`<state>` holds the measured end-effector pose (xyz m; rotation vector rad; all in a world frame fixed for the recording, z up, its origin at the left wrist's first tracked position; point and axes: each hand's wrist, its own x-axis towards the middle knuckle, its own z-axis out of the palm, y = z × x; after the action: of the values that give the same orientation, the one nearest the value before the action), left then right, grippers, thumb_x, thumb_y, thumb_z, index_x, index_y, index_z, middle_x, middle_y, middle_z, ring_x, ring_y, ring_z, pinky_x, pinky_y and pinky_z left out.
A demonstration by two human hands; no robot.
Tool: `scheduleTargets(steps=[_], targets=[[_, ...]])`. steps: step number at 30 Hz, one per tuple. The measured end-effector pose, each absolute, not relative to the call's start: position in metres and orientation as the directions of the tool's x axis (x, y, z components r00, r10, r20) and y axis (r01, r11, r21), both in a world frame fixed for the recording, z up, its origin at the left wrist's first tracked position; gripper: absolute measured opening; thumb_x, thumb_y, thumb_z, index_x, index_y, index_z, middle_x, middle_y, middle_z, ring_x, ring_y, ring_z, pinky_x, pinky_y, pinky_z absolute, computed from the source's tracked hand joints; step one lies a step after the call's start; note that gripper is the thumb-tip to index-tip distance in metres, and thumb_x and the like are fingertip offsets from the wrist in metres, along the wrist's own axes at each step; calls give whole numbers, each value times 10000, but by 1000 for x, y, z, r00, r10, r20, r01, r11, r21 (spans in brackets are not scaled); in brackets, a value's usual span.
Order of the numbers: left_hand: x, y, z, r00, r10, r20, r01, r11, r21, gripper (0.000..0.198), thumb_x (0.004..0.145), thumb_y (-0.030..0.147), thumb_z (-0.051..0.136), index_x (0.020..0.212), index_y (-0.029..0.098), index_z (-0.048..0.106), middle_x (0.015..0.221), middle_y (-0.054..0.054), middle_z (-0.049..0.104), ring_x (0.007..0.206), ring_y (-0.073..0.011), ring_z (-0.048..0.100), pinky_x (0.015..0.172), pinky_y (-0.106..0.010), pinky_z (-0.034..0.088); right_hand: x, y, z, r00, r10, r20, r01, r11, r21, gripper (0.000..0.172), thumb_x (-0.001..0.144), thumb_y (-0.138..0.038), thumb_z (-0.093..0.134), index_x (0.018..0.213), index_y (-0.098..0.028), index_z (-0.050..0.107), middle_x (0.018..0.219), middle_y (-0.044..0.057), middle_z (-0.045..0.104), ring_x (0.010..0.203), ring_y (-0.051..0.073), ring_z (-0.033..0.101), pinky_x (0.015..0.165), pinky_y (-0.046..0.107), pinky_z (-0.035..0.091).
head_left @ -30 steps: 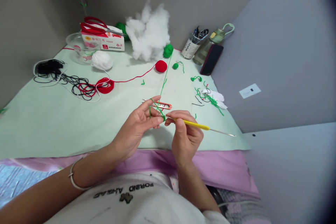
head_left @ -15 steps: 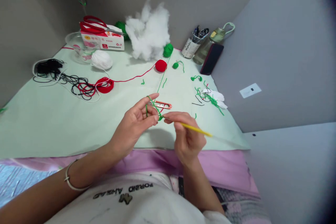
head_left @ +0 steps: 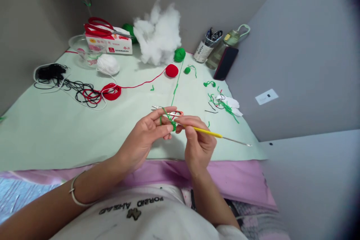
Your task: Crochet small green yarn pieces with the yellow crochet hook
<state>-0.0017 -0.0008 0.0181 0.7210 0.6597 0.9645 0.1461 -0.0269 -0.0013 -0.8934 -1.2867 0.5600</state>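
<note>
Pinched in my left hand (head_left: 144, 133) is a small green crochet piece (head_left: 173, 125), with green yarn looped over the raised index finger. My right hand (head_left: 199, 142) grips a crochet hook (head_left: 208, 132) with a yellow handle; its bare metal end points to the right, and its other end meets the green piece. From my left hand the strand runs up to a green yarn ball (head_left: 179, 55). Just behind my fingers lie orange-handled thread snips (head_left: 177, 113), partly covered by the hands.
White stuffing (head_left: 159, 33), a red crocheted ball (head_left: 171, 70) and a white yarn ball (head_left: 108, 64) stand at the back. Red scissors (head_left: 98, 27) rest on a box (head_left: 120, 47). Tangled black yarn (head_left: 52, 72) lies left; a phone (head_left: 226, 63) and yarn scraps (head_left: 229, 108) lie right.
The hook has swung to a flatter angle, its free metal end now plainly visible. My left index finger has dipped slightly, and the working yarn has shifted right, across a loose green scrap.
</note>
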Motion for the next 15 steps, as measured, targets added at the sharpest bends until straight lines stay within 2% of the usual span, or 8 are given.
scheduleTargets(steps=[2,6,15], targets=[[-1,-2,18,404,902,-154,-459,345,819,347,881,175,772,1222,241,772,843,24,643,718,-82,555,701,-197,481,144,-27,-2,221,784,580,141,563,-814,184,1010,-220,616,1040,-273,790,959,43,783,850,187,723,669,337,613],[0,-2,12,368,918,-145,-434,308,847,386,872,214,807,1250,277,761,847,33,630,752,-88,562,725,-199,482,143,-29,-2,241,801,548,146,528,-837,180,1009,-214,618,1027,-269,788,920,21,766,719,147,692,647,320,597],[1,-3,5,230,973,21,-369,67,927,468,850,208,838,1275,379,745,1012,49,685,785,-85,559,829,-225,509,141,-29,-5,285,860,424,-41,453,-891,155,1010,-272,638,976,-254,788,910,9,749,687,116,680,646,283,572]])
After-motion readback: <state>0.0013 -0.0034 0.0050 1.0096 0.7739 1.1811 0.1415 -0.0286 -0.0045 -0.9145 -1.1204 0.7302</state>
